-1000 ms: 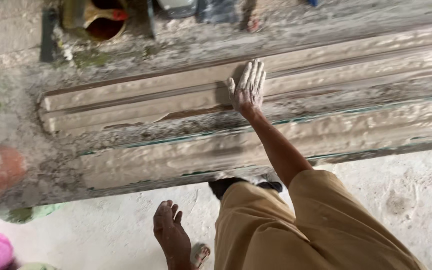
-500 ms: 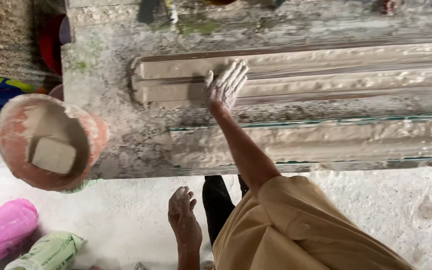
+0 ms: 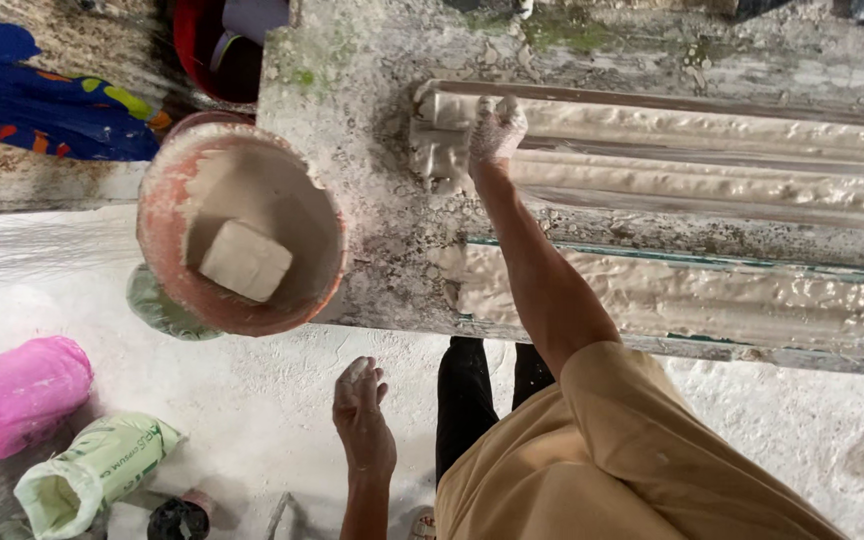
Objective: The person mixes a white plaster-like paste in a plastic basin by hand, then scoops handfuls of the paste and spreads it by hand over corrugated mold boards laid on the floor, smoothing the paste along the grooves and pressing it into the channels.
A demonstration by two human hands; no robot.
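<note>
My right hand (image 3: 497, 125), coated in wet plaster, presses on the left end of a long pale plaster moulding (image 3: 712, 150) that lies along a stained worktable (image 3: 352, 130). Its fingers rest on the wet surface and hold nothing. A second moulding strip (image 3: 712, 300) runs along the table's near edge, under my forearm. My left hand (image 3: 362, 410) hangs by my side above the floor, fingers loosely bent, holding nothing, with plaster on the fingertips. A reddish plaster-caked bucket (image 3: 167, 190) with a pale block inside stands at the table's left end.
On the white dusty floor at lower left lie a pink bag (image 3: 12, 395) and a green-and-white sack (image 3: 92, 470). Blue patterned cloth (image 3: 42, 100) and a red container (image 3: 197, 50) lie beyond the bucket.
My right hand has slid left along the moulding to its left end, its fingers now less spread. The view has shifted left, bringing the bucket fully into sight.
</note>
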